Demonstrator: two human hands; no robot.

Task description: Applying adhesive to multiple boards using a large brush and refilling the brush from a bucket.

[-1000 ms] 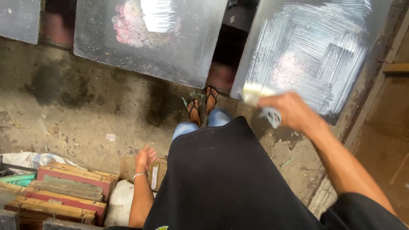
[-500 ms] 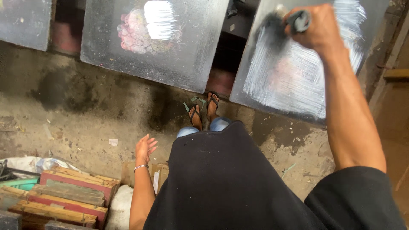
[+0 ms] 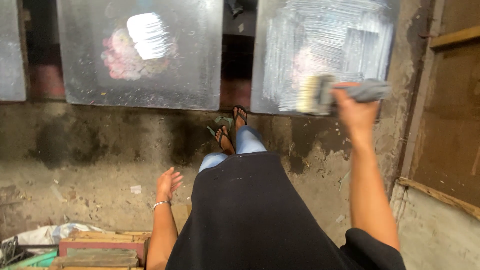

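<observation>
A wide flat paintbrush with pale bristles and a grey handle [image 3: 340,93] is gripped tight in the right hand [image 3: 356,111], fingers wrapped round the handle, bristles pointing left and held against the lower part of a grey square panel streaked with white brush marks [image 3: 325,50], which is leaned up at the far edge of the dirty concrete floor [image 3: 100,160]. A second grey panel with a white patch over a pinkish blotch [image 3: 140,50] is propped just left of it. The left hand [image 3: 167,184] is hung loose and open, nothing held, above a stack of wooden frames [image 3: 100,247].
</observation>
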